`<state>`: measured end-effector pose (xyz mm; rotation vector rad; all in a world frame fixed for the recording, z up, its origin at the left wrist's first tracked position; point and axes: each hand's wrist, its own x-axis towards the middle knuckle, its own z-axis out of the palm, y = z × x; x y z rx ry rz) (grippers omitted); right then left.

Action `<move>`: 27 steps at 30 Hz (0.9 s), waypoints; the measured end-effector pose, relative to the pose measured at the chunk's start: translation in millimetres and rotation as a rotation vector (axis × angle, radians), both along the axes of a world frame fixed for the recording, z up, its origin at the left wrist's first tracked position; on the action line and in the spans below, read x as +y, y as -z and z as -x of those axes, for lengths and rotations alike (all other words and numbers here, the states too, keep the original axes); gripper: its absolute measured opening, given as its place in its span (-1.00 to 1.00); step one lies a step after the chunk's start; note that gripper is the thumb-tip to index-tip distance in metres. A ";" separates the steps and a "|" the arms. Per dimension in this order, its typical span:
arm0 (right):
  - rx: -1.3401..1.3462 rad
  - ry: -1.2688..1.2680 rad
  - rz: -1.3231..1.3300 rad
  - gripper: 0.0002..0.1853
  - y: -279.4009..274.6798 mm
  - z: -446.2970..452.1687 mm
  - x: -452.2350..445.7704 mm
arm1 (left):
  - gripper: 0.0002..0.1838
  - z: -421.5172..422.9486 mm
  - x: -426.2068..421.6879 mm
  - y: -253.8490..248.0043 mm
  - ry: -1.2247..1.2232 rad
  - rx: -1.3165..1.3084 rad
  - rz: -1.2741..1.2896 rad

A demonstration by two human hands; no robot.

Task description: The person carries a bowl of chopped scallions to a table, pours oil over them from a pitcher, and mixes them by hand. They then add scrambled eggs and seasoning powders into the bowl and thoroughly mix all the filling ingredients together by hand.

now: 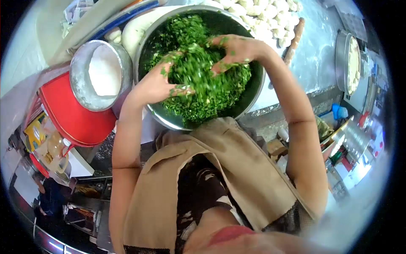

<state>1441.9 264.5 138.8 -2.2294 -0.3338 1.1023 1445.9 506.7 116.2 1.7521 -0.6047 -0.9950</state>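
A large metal bowl [253, 91] holds a heap of finely chopped greens [198, 101], partly blurred by motion. My left hand [158, 82] reaches in from the left, its fingers curved around a clump of the greens. From the right, my right hand [239, 51] grips into the same heap, thumb and fingers bent around some leaves. Green bits cling to both hands. Between them a loose mound of greens stands above the rest. Some fingertips are hidden in the leaves.
Left of the bowl stands a metal pot [77, 80] of white powder, beside a red lid-like surface [76, 114]. Behind are several pale dough pieces [270, 19] and a wooden rolling pin [294, 41]. A round pan [341, 63] sits at the table's right.
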 end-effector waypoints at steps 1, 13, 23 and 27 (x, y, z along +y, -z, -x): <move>-0.072 0.044 -0.087 -0.12 -6.6 -2.6 -1.2 | -0.27 -2.8 6.7 1.3 -0.068 -0.169 -0.026; 0.055 -0.189 0.090 -0.04 -23.9 1.1 25.4 | -0.37 16.2 22.7 15.8 -0.049 -0.334 0.135; 0.083 0.334 -0.473 -0.09 170.2 -42.7 -56.6 | -0.06 -61.3 -40.9 72.4 -0.176 0.435 -0.406; 0.232 0.185 -0.656 -0.09 169.4 -57.6 -49.0 | -0.23 -54.9 -27.7 68.8 -0.047 0.109 -0.095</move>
